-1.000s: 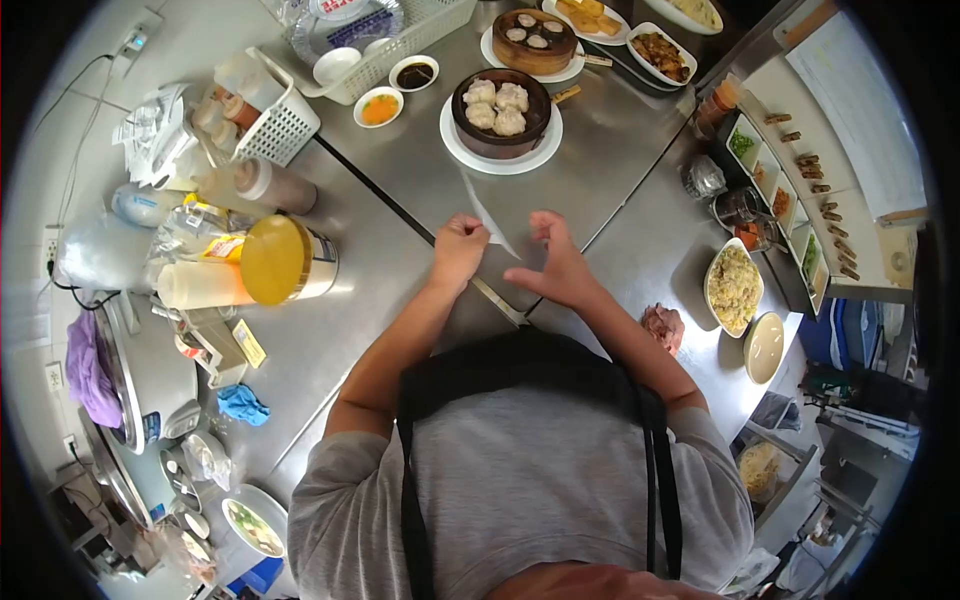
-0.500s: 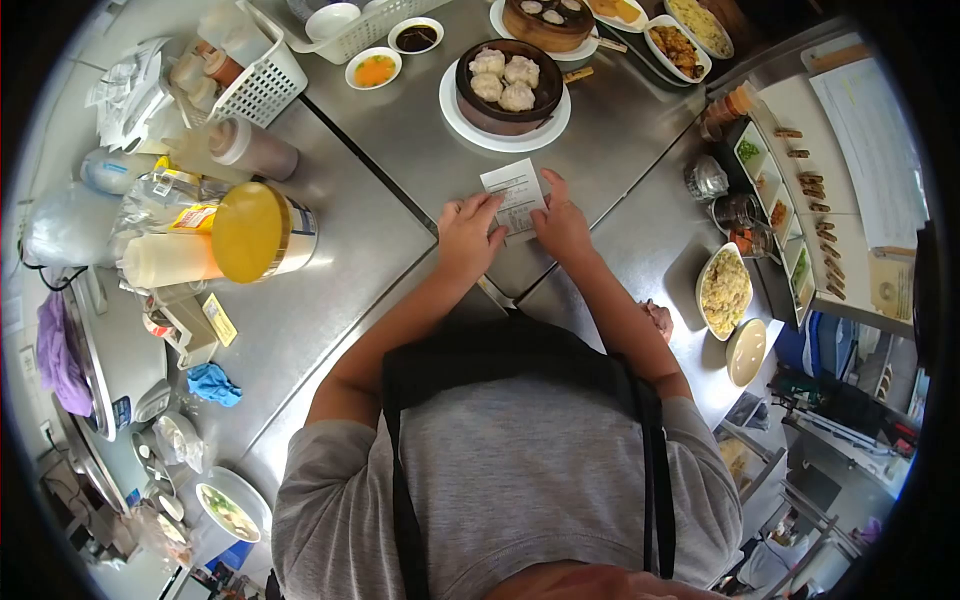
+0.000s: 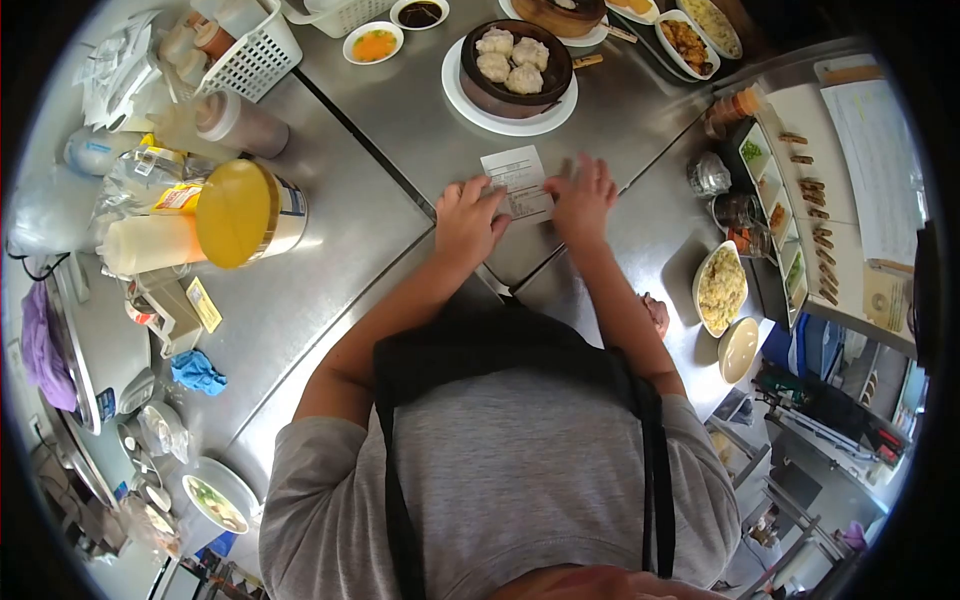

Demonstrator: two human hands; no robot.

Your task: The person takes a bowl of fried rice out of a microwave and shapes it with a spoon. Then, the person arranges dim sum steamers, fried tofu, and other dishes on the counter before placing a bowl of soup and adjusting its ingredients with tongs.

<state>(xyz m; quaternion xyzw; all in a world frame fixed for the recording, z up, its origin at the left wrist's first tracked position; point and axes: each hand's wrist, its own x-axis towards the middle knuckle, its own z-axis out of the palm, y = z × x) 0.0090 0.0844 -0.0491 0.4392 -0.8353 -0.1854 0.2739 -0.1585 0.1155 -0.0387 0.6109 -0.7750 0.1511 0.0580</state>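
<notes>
A printed paper slip (image 3: 518,172) lies flat on the steel counter in front of me. My left hand (image 3: 463,222) rests at its left edge, fingertips on the paper and thumb apart. Just off the slip's right edge, my right hand (image 3: 582,205) is open with its fingers spread and slightly blurred. Beyond the slip, a bamboo steamer (image 3: 510,98) holding several dumplings (image 3: 525,78) stands on a white plate (image 3: 470,115).
Sauce bowls (image 3: 373,57) and a white basket (image 3: 250,60) stand at the back left. A yellow-lidded tub (image 3: 235,215) and squeeze bottles sit to the left. On the right are a fried rice dish (image 3: 720,290), a tan bowl (image 3: 739,350) and a condiment tray (image 3: 768,240).
My right hand has let go of the slip and moved right, its fingers spreading. My left hand stays at the slip's left edge. The view has shifted slightly.
</notes>
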